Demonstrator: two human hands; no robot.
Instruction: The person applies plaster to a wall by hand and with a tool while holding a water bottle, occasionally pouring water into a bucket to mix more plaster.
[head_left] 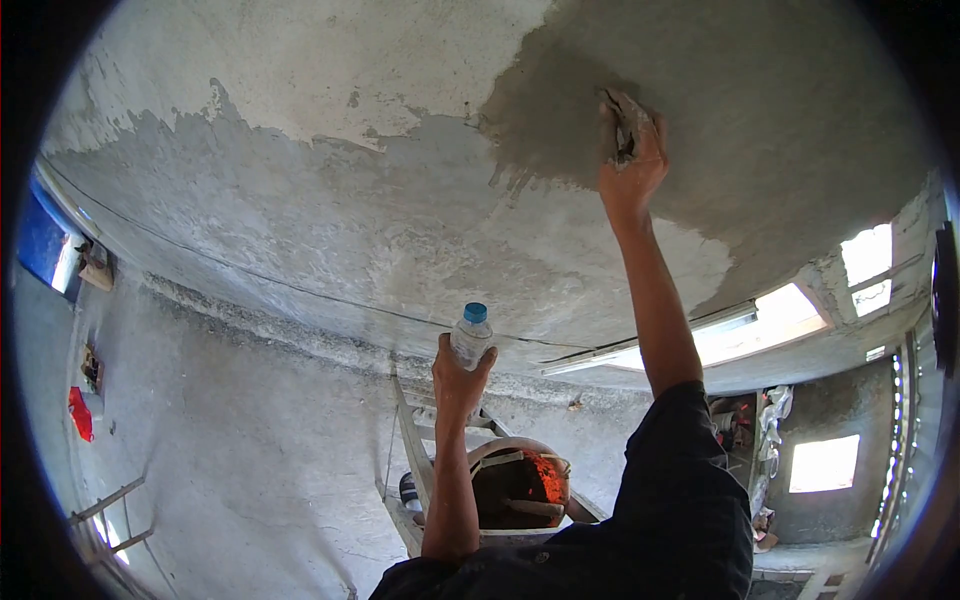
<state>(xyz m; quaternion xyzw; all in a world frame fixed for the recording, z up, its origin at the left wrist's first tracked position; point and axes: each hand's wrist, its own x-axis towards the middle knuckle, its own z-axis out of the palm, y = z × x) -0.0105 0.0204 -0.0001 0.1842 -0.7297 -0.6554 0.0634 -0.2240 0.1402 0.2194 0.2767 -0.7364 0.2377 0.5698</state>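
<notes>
My left hand (462, 385) is wrapped round a clear plastic bottle (472, 338) with a blue cap, held upright in front of the wall. Up high, my right hand (636, 150) is closed on a grey, plaster-smeared piece (625, 135), its kind mostly hidden by the fingers. That hand is at the wall's dark, damp-looking plaster patch (560, 90). Paler, rough plaster (330, 200) borders the patch with a ragged edge.
Below me, an orange-and-dark bucket (550, 480) stands by a wooden ladder-like frame (412, 430). A thin cable (300, 291) runs along the wall. Window openings (770, 325) are at right. A red item (80, 413) and a metal frame (112, 515) lie left.
</notes>
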